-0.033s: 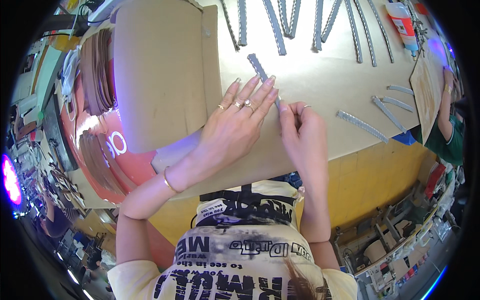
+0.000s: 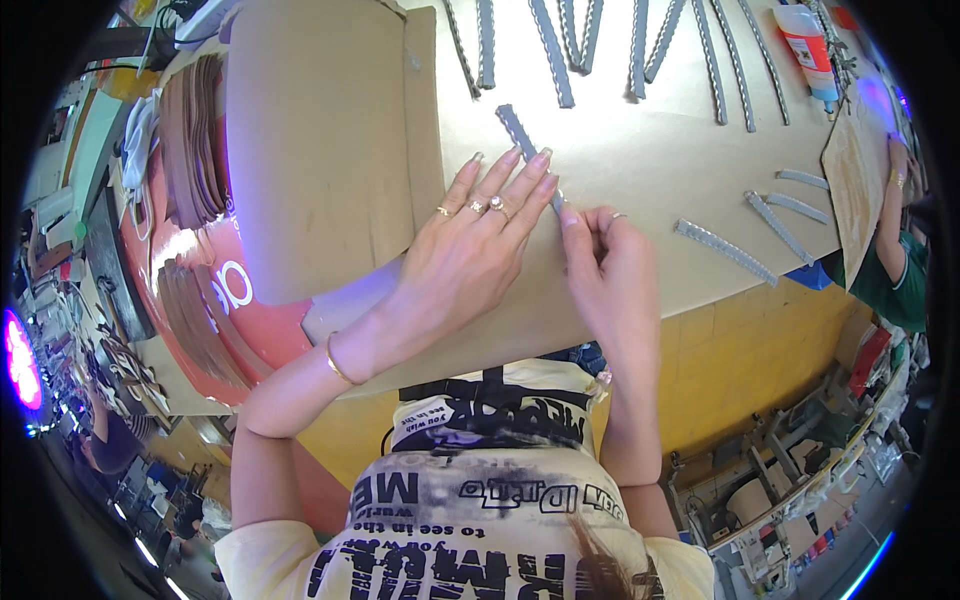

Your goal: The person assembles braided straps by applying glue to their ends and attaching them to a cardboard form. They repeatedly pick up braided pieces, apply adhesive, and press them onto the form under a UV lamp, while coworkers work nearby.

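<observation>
My left hand (image 2: pixel 470 240) covers the lower part of the grey ridged strip (image 2: pixel 518 128), so I cannot see its near end. The co-worker (image 2: pixel 895 270) at the right rim is cut off. The far strips (image 2: pixel 640 50) run past the top edge.

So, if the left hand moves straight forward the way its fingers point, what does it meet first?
The left hand already lies on the grey strip; going on, it would probably reach the row of strips.

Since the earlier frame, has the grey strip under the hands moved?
No. The grey strip lies in the same spot beside the cardboard sheet's right edge, under the left hand and right hand.
</observation>
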The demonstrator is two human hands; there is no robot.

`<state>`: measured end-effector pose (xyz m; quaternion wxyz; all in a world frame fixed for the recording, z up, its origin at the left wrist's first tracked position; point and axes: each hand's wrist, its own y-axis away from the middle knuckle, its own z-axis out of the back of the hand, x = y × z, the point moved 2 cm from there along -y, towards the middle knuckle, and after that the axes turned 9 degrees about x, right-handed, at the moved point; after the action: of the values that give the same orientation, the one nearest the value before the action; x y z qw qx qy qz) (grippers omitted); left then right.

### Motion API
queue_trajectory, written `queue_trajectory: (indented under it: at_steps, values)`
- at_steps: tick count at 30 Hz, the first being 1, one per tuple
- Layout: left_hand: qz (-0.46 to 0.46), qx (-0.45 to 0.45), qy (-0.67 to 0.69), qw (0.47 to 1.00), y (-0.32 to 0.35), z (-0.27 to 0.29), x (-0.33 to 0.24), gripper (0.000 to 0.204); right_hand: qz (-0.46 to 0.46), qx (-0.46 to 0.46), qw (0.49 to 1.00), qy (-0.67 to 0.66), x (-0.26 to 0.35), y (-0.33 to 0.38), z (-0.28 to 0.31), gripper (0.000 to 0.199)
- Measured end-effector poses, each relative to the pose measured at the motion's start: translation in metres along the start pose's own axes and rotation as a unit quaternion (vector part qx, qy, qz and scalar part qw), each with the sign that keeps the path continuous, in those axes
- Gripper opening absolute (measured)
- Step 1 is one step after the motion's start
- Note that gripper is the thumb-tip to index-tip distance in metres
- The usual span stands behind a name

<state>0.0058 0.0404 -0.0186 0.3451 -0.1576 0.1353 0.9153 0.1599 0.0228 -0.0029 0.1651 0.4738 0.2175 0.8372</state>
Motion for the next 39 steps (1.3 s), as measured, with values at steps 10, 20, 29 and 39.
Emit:
queue_trajectory:
  at_steps: [10, 20, 29, 39]
  values:
    - [-0.012, 0.012, -0.011, 1.000, -0.001, 0.000, 0.004, 0.062, -0.055, -0.007, 0.998, 0.012, -0.014, 0.029, 0.015, 0.033]
    - [-0.009, 0.034, -0.027, 0.999, -0.002, 0.001, 0.000, 0.064, -0.048, -0.023, 0.998, 0.043, -0.018, 0.025, 0.012, 0.031]
    - [-0.027, 0.059, -0.049, 0.997, -0.003, 0.002, -0.003, 0.066, -0.041, -0.033, 0.997, 0.063, -0.020, 0.024, 0.009, 0.032]
    - [-0.026, 0.061, -0.001, 0.998, -0.002, -0.003, -0.004, 0.066, -0.030, -0.041, 0.996, 0.070, -0.016, 0.024, 0.009, 0.031]
